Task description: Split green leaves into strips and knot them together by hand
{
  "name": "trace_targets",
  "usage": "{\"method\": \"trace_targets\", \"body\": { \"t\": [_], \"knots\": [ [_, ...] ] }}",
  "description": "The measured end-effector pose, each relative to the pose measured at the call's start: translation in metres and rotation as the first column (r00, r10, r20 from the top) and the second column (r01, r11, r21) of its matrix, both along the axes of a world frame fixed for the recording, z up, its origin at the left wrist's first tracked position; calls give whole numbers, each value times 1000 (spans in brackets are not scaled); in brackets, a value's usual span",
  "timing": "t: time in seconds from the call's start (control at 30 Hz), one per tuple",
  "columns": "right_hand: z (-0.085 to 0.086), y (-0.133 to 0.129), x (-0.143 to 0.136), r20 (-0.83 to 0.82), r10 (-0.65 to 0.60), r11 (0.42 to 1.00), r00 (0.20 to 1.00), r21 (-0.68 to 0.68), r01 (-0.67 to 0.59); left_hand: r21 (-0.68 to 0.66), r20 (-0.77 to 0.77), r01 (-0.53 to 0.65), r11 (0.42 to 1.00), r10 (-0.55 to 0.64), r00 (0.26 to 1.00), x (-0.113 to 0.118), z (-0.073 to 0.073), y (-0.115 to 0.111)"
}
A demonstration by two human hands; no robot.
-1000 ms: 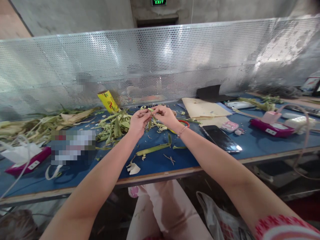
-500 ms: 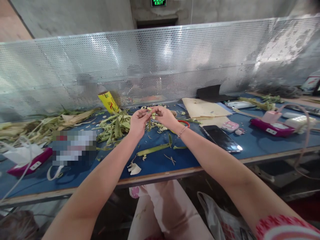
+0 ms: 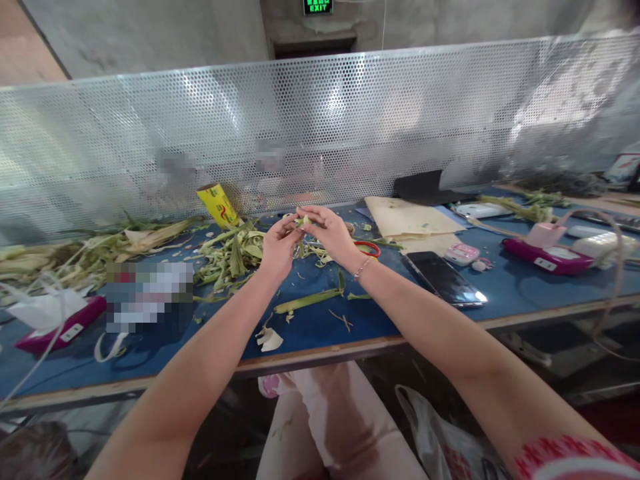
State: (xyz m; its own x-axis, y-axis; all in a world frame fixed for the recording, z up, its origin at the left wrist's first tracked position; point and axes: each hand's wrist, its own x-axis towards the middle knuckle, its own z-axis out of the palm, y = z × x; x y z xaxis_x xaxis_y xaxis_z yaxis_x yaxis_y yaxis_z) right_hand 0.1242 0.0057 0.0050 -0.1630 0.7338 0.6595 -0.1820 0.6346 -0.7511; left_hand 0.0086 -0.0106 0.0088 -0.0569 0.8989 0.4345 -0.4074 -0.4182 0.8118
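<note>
Over the blue table my left hand and my right hand meet, fingertips pinched round a small pale-green piece of plant leaf. Fingers cover most of that piece. Close to the left hand lies a heap of green leaf strips. Nearer the front edge, below both hands, is a cut green stalk. A white curled scrap sits to the left of the stalk's near end. A red ring-shaped band shows beside my right wrist.
A perforated metal screen closes off the table's back. To the right lie a phone, brown paper and a purple power strip. Dried husks, a yellow packet and another purple strip are left.
My right fingers have lifted slightly and shifted their pinch on the leaf piece. My left hand has turned a little, staying in nearly the same place.
</note>
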Motion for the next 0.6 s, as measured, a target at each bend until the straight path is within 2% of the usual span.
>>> {"method": "trace_targets", "body": {
  "t": [0.13, 0.27, 0.6],
  "knots": [
    [1, 1, -1, -28, -24, 1000, 999, 0, 24, 36, -31, 8, 999, -7, 1000, 1, 0, -1],
    [0, 2, 0, -55, 15, 1000, 998, -16, -16, 62, -58, -15, 998, 19, 998, 0, -1, -1],
    [1, 2, 0, -70, -52, 998, 996, -48, 49, 16, -16, -16, 1000, 17, 1000, 1, -2, -2]
  ]
}}
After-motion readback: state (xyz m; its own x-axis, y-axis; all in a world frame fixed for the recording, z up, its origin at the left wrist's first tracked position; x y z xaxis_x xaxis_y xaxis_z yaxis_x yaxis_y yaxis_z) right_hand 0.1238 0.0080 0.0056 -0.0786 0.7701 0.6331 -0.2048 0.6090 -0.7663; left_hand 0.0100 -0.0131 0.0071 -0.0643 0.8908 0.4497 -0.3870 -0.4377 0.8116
